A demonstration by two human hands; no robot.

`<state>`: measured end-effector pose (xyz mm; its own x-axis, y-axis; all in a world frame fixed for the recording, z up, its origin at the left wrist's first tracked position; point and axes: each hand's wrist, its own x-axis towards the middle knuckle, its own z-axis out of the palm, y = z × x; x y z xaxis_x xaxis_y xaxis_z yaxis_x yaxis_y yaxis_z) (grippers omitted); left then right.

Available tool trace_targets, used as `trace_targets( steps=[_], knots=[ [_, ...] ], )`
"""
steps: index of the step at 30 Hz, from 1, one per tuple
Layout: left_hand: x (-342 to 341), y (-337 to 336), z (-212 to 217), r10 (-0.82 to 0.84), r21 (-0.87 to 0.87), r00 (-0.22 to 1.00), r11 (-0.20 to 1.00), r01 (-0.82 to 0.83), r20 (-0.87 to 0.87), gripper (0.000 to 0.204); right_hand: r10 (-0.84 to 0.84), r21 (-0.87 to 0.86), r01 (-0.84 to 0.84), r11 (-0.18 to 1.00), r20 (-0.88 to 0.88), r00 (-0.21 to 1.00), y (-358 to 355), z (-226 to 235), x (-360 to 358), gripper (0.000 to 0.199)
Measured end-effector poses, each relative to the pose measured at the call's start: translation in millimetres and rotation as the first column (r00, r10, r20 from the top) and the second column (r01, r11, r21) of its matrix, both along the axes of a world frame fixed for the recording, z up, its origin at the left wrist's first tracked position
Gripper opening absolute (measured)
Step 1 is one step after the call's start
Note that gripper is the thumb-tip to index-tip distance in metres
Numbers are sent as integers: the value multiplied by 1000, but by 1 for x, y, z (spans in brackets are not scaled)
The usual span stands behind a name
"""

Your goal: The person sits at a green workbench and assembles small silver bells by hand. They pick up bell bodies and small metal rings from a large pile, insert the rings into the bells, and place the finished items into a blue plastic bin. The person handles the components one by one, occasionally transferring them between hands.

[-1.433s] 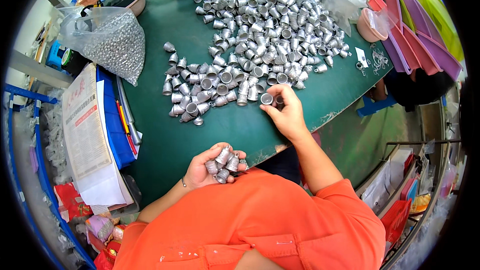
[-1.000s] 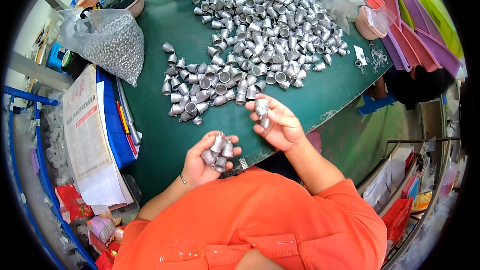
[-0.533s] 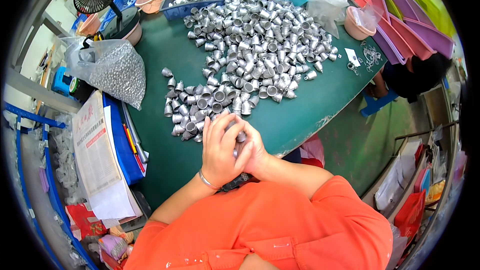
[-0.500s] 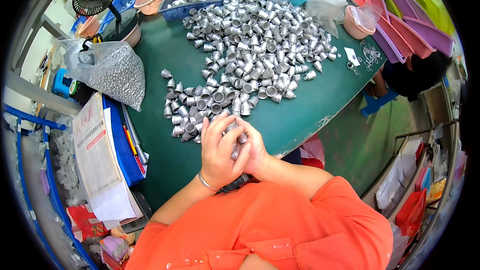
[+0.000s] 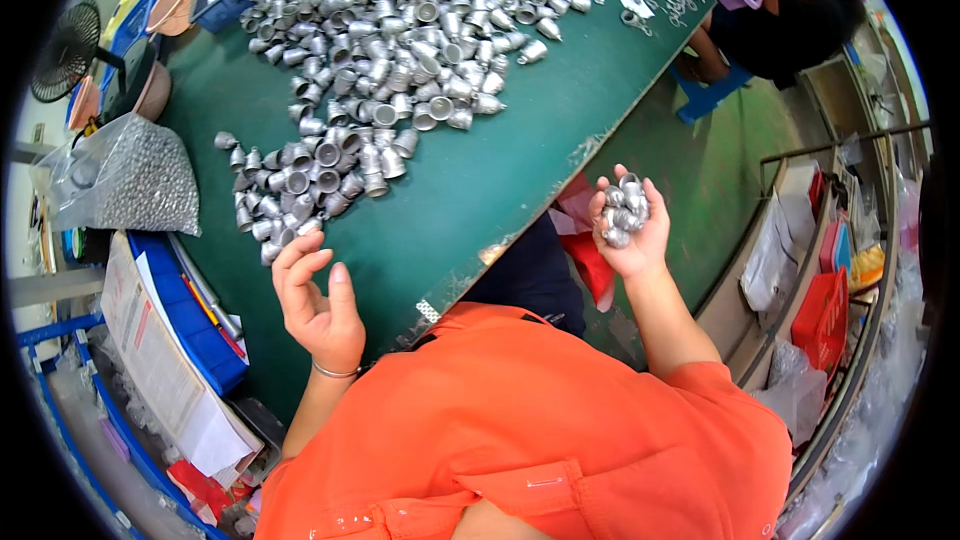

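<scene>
My right hand (image 5: pixel 630 230) is held out past the right edge of the table, palm up, cupping a handful of small silver metal caps (image 5: pixel 622 208). My left hand (image 5: pixel 318 302) hovers over the green table (image 5: pixel 480 180) near its front edge, fingers apart and holding nothing. Just beyond its fingertips lies a small cluster of the same silver caps (image 5: pixel 315 180). A much larger heap of caps (image 5: pixel 410 20) covers the far part of the table.
A clear bag of small metal parts (image 5: pixel 125 175) sits at the table's left, beside a blue tray (image 5: pixel 195 325) and papers (image 5: pixel 165 380). A black fan (image 5: pixel 68 50) and bowls (image 5: pixel 175 5) stand far left. Another person in dark clothing (image 5: pixel 770 30) sits at the far right. Racks (image 5: pixel 830 270) line the right.
My hands were together over the table's front edge; the right has swung out to the right carrying the caps, and the left has drawn back, now without any.
</scene>
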<state>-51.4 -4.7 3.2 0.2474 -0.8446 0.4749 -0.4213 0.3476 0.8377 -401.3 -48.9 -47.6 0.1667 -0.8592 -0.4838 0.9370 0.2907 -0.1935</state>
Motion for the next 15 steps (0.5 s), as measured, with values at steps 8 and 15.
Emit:
trace_targets(
  steps=[8, 15],
  knots=[
    [-4, 2, 4, -87, 75, 995, 993, 90, -46, 14, 157, 472, -29, 881, -234, 959, -43, -143, -28, 41],
    [28, -1, 2, 152, 91, 956, 980, -179, 250, 22, 244, 511, 88, 855, -548, 800, -48, -193, -53, 28]
  ],
)
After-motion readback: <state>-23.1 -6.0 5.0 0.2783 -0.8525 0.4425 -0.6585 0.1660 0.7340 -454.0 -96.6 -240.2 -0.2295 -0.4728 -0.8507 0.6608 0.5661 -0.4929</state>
